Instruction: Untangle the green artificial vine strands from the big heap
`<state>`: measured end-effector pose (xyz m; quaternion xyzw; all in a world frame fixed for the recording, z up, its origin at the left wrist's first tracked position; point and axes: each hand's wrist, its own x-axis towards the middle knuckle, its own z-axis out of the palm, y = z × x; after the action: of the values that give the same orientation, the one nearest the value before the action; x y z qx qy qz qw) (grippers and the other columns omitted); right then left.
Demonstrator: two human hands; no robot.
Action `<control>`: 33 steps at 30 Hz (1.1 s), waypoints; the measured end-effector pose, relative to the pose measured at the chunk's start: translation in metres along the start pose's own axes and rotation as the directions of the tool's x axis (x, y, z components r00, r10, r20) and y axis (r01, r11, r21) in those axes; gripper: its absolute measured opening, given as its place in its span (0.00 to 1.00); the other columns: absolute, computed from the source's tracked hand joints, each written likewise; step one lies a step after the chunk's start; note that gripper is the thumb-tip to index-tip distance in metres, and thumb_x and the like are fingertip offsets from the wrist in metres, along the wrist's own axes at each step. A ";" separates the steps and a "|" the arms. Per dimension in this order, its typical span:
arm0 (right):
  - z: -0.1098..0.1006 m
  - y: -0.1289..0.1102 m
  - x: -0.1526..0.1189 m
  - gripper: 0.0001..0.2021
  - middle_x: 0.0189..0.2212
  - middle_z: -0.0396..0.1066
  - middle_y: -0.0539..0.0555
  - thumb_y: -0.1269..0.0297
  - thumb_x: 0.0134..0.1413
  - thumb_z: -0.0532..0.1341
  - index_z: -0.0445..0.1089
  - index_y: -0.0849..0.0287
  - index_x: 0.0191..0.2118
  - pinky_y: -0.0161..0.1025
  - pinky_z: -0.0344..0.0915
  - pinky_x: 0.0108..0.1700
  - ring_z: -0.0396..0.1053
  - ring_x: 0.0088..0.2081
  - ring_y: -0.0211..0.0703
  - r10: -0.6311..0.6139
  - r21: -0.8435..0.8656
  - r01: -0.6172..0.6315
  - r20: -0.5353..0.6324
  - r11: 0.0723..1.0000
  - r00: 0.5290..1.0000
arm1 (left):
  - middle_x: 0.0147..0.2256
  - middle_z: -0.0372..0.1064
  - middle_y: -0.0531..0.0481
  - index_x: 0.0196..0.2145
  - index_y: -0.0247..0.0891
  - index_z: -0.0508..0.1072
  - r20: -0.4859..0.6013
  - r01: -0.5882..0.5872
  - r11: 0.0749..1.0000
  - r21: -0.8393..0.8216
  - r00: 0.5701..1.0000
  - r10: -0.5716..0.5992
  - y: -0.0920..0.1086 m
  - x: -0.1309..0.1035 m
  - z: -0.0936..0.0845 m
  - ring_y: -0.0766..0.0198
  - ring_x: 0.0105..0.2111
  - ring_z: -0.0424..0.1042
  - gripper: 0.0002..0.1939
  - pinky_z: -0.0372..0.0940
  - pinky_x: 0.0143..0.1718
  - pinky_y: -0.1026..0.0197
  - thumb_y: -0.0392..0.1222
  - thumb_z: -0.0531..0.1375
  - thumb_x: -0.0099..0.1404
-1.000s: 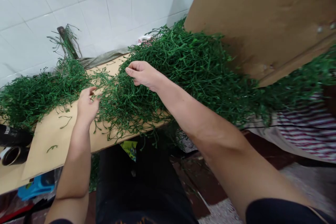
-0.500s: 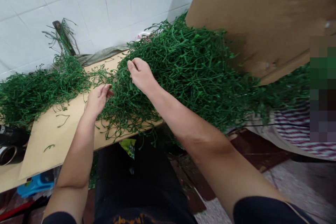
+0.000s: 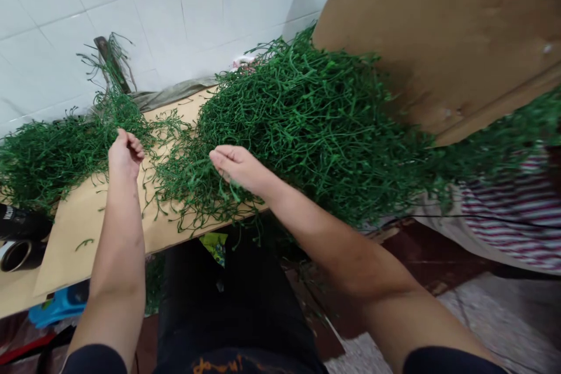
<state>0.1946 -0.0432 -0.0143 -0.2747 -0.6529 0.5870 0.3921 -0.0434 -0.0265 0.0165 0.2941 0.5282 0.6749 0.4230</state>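
Note:
A large heap of thin green stems with small forked tips (image 3: 307,111) covers the right part of the board, and they look like plastic plant stems. My right hand (image 3: 236,166) is over the heap's near left edge, fingers pinched, with a green stem (image 3: 234,191) showing just below them. My left hand (image 3: 126,152) is at the right edge of a second, smaller pile of green stems (image 3: 56,155). Its fingers are curled in, and whatever they hold, if anything, is too small to make out. Loose stems (image 3: 169,128) lie between the two piles.
The tan board (image 3: 70,216) rests against a white tiled wall (image 3: 149,17). A large brown panel (image 3: 438,29) leans over the right side. Dark cylinders (image 3: 20,256) stand at far left, above a blue object (image 3: 56,307). Striped cloth (image 3: 512,210) lies at right.
My left hand has moved left, from the large heap's edge to the smaller pile. My right hand has come down and nearer to me, still pinched.

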 end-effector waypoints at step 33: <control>0.004 0.070 0.040 0.18 0.21 0.50 0.48 0.60 0.57 0.53 0.47 0.57 0.20 0.36 0.50 0.34 0.51 0.27 0.36 -0.354 -0.594 0.189 -0.173 0.782 0.919 | 0.28 0.67 0.50 0.25 0.37 0.70 0.176 -0.450 0.706 0.548 0.886 0.429 -0.065 -0.014 0.036 0.65 0.34 0.66 0.18 0.61 0.36 0.64 0.55 0.55 0.59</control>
<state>0.1624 -0.0020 -0.0753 -0.3594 -0.7690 0.2595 0.4607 0.0107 -0.0164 -0.0358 0.5366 0.6135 0.5595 0.1508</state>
